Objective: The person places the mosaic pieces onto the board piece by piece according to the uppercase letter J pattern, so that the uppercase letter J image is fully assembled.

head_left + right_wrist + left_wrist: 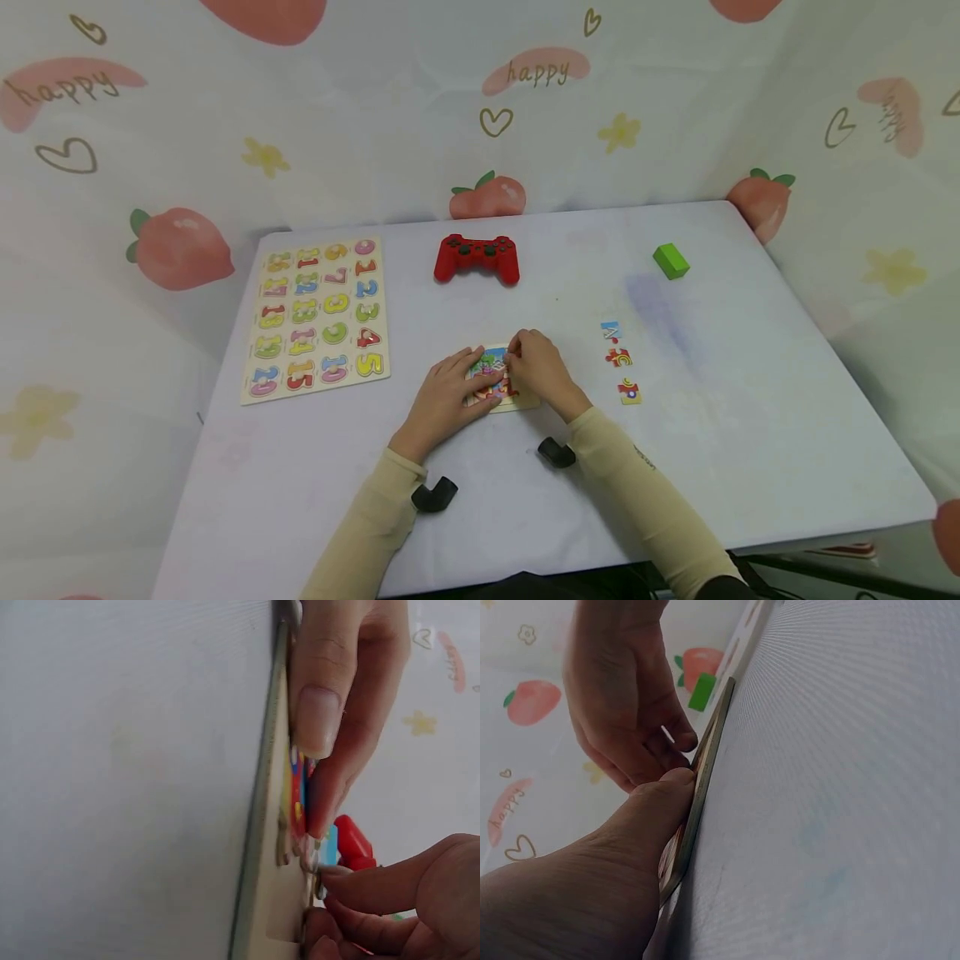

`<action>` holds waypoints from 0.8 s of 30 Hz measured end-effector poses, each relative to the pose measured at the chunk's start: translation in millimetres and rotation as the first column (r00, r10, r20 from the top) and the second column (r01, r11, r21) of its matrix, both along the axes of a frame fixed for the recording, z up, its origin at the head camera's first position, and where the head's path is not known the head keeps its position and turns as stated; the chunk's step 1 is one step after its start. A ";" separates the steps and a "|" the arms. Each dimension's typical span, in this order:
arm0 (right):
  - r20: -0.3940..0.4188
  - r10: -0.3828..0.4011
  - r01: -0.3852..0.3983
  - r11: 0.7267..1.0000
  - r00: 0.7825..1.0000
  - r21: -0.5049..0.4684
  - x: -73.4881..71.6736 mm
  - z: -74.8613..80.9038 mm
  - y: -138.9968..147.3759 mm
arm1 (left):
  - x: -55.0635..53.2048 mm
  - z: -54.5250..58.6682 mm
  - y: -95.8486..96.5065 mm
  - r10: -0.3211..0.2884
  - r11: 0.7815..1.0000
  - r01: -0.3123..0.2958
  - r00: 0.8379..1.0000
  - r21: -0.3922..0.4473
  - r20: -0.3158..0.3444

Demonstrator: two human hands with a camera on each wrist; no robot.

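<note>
A small wooden puzzle board [528, 401] with a colourful picture lies flat on the table between both hands. My left hand [442, 402] rests on its left part, fingers extended over the picture; the thumb [667, 799] presses near its edge. At the board's upper right, my right hand [545, 372] pinches a small puzzle piece [321, 885] between thumb and fingers. A bare recess shows in the tray below that piece in the right wrist view. Fingers hide much of the picture. Right of the hands, three loose puzzle pieces [618, 357] form a column.
A large number puzzle board [347, 324] lies on the left of the white table [750, 433]. Behind the hands is a red game controller [477, 259]. Towards the back right sits a green block [671, 261]. A printed cloth [375, 125] hangs behind the table.
</note>
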State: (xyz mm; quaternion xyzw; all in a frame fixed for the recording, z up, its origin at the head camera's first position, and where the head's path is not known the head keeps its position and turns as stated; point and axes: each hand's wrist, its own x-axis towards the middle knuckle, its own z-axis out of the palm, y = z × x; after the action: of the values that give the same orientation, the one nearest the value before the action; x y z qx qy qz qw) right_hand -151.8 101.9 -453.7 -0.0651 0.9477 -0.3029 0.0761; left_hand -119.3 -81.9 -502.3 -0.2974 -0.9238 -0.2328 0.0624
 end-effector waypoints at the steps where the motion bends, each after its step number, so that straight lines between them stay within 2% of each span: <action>1: 0.010 -0.009 0.009 1.000 1.000 -0.006 -0.4 0.5 -0.2 | 0.2 0.1 0.1 -0.001 1.000 0.001 1.000 0.004 0.001; 9: 0.065 -0.037 0.041 0.997 0.997 -0.063 -5.0 1.2 0.2 | -0.3 -1.9 -0.2 -0.002 1.000 0.002 1.000 0.010 0.016; 16: 0.076 -0.018 0.023 0.998 0.997 -0.066 -11.2 0.0 2.6 | -1.2 -2.3 -0.1 -0.010 0.999 0.009 0.999 0.035 0.035; 24: 0.142 -0.025 0.041 0.993 0.990 -0.110 -15.8 -0.5 5.0 | -1.6 -5.0 -0.9 0.001 1.000 -0.002 0.998 0.021 0.060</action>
State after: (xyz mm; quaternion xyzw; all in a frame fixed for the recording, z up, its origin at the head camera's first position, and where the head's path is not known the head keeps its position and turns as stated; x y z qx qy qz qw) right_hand -167.6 106.9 -454.3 -0.0324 0.9224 -0.3610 0.1337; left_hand -120.8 -82.8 -507.3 -0.2889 -0.9230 -0.2514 0.0378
